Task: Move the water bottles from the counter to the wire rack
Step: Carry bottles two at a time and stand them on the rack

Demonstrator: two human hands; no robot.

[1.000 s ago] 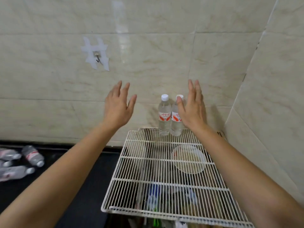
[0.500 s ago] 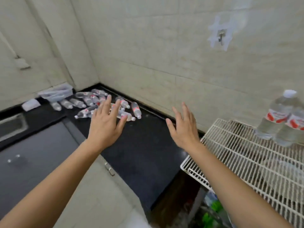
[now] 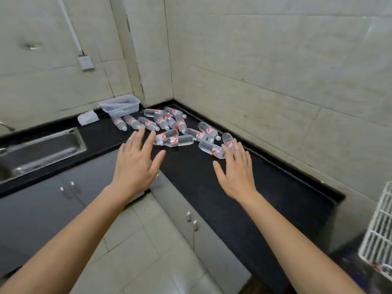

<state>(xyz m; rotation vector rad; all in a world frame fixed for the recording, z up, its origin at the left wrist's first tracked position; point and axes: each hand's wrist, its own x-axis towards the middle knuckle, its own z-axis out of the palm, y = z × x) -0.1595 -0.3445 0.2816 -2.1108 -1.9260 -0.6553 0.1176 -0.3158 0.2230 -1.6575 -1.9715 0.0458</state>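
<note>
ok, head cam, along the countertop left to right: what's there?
sink → small white box → plastic basket → pile of water bottles → wire rack

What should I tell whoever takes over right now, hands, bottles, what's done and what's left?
Left hand: open, empty, fingers spread, reaching toward the near edge of the bottle pile.
Right hand: open, empty, fingertips just short of the nearest bottle.
Water bottles: over a dozen lie on their sides in the corner of the black counter, beside a plastic basket.
Wire rack: only its edge shows at the far right; no bottles visible on that part.
Done: nothing can be confirmed from this view.
Left: pick up the lying bottles and carry them right to the rack.
</note>
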